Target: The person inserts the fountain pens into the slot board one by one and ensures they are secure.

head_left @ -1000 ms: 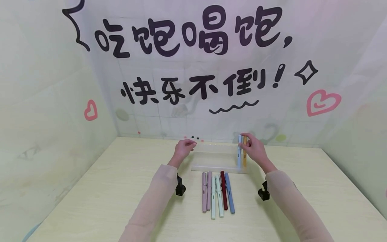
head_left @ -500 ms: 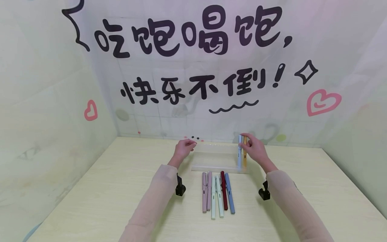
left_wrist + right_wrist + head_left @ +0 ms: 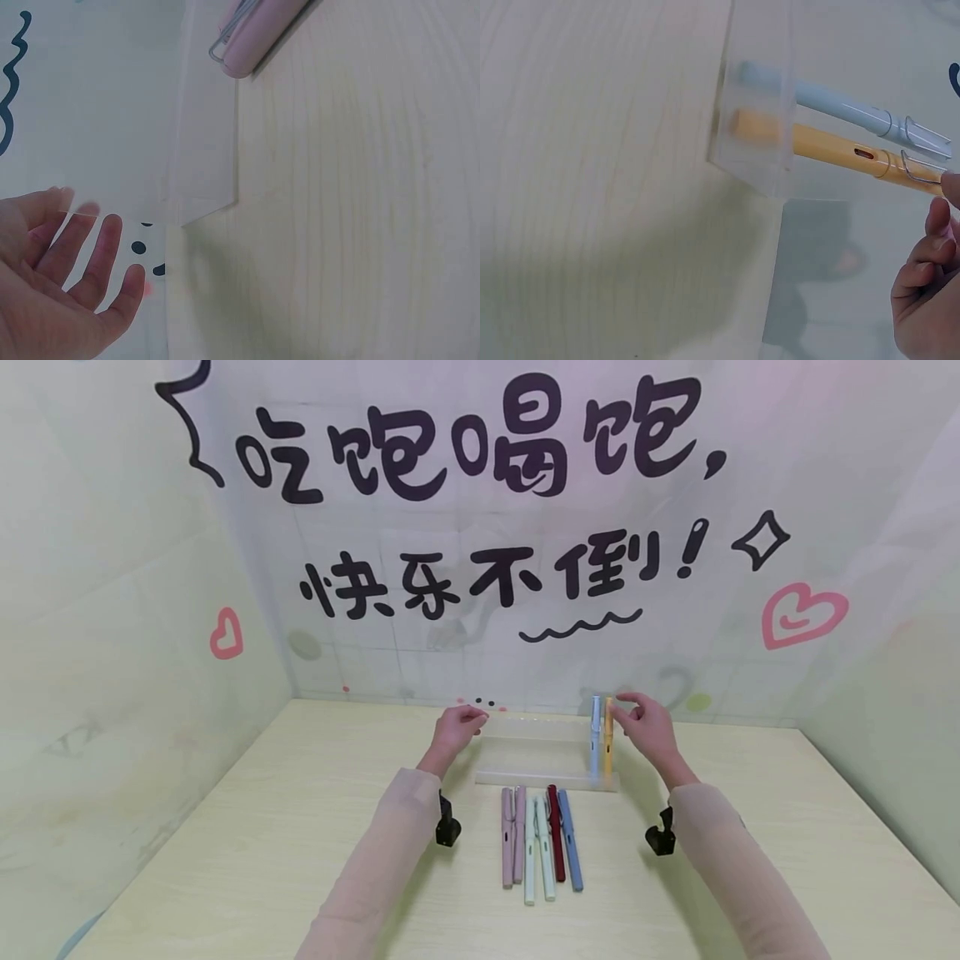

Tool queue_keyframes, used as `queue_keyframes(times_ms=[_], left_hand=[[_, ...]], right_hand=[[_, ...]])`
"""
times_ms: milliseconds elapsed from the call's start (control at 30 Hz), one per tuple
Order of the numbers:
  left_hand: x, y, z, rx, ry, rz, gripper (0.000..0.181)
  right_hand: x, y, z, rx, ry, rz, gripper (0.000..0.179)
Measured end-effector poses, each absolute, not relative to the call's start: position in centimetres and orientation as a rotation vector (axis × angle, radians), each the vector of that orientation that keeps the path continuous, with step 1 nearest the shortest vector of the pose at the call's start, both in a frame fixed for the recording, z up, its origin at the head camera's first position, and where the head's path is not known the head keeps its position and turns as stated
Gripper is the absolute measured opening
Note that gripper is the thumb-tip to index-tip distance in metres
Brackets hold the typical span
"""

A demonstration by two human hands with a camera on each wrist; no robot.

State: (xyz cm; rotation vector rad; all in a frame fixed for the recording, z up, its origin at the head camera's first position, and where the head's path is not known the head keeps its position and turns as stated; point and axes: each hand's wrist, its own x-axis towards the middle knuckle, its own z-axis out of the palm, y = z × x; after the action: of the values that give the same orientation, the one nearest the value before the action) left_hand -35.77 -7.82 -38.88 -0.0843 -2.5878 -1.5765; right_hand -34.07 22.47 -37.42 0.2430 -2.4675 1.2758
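My left hand (image 3: 456, 731) pinches the upper left edge of a clear acrylic pen holder (image 3: 532, 750); in the left wrist view its thumb and index finger meet at the clear sheet (image 3: 112, 150). Two pens stand upright at the holder's right end, a light blue pen (image 3: 595, 739) and an orange pen (image 3: 608, 743). Beside them is my right hand (image 3: 648, 727), its thumb at the orange pen's cap in the right wrist view and its index finger apart from the pen in the head view. The pens' lower ends sit behind the holder's front lip (image 3: 757, 135).
In front of the holder several pens lie on the wooden table (image 3: 300, 860): mauve pens (image 3: 507, 839), mint pens (image 3: 530, 860), a dark red pen (image 3: 556, 835) and a blue pen (image 3: 571, 843). A printed cloth (image 3: 360, 668) hangs behind.
My right hand has let go of the light blue pen and shifted right to the orange pen. Left hand, holder and lying pens stay in place.
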Motion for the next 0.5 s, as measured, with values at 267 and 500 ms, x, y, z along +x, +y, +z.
queue_keyframes(times_ms=[267, 500], left_hand=[[-35.77, -7.84, -38.90, -0.084, -2.594, -1.569, 0.018], [-35.79, -7.85, -38.87, -0.081, -2.590, -1.564, 0.017]], right_hand=[[-34.11, 22.41, -37.90, 0.221, -2.467, 1.296, 0.029], [-34.03, 22.38, -37.88, 0.221, -2.474, 1.289, 0.030]])
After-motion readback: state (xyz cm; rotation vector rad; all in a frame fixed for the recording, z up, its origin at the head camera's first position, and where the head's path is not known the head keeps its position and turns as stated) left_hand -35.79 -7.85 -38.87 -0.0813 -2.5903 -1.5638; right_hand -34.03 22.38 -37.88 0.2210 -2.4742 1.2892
